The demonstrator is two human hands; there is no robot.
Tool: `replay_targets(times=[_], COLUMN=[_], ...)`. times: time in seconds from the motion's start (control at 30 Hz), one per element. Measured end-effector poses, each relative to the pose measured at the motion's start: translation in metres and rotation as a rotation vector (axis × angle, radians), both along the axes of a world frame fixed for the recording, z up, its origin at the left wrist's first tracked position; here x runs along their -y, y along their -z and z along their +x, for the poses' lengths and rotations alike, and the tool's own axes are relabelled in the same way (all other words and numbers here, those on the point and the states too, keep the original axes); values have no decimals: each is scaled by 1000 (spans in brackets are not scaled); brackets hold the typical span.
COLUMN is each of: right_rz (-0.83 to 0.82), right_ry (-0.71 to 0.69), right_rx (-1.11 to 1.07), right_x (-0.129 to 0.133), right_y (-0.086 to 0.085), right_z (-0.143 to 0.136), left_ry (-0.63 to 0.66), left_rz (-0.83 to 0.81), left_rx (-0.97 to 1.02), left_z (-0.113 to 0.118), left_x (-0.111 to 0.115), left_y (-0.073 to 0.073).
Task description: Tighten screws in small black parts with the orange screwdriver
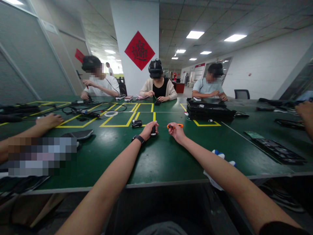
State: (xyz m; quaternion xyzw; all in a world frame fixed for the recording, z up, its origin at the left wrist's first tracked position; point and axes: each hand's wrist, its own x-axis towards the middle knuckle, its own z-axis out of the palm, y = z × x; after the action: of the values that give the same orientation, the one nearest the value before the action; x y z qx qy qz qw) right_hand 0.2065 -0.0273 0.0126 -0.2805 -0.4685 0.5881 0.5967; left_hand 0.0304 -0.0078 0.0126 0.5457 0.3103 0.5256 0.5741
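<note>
Fingers of the left hand (pixel 148 131) are curling snugly round a small black part (pixel 153 131) over the surface (pixel 151 163); the right hand's (pixel 177 132) are pinching an orange-handled tool (pixel 181 125), thin shaft pointing left. A loose pinch could send its tip slipping into the left fingers. Farther off, a black tray-like stack (pixel 210 113) is sitting rightward (contents unclear, maybe no container).
</note>
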Motion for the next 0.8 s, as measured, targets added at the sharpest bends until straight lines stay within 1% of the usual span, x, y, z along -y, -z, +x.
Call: replay_targets(times=[0.17,0.3,0.43,0.5,0.57,0.63,0.7,0.73,0.8], right_rz=[0,26,49,21,-31,-66,-38,7,150], right_ry=[-11,-19,-105,-168,-194,-159,-77,-39,-10], right_rx=[-23,9,65,61,59,99,207,284,456], right_x=[0,2,7,8,6,1,-6,-9,-13], right_y=[0,-1,-6,-8,-9,-8,-5,-4,0], right_z=[0,1,1,2,5,10,16,19,26], left_ry=[-13,-30,-139,-172,-174,-169,-182,-199,-236], left_rz=[5,36,102,135,144,137,135,139,157], left_rx=[-8,-59,-116,-133,-135,-128,-128,-137,-174], left_z=[1,1,-1,-3,-4,-5,-6,-7,-8], left_x=[1,2,3,4,5,6,6,5,4], left_y=[0,0,0,-1,-2,-3,-3,-3,-2])
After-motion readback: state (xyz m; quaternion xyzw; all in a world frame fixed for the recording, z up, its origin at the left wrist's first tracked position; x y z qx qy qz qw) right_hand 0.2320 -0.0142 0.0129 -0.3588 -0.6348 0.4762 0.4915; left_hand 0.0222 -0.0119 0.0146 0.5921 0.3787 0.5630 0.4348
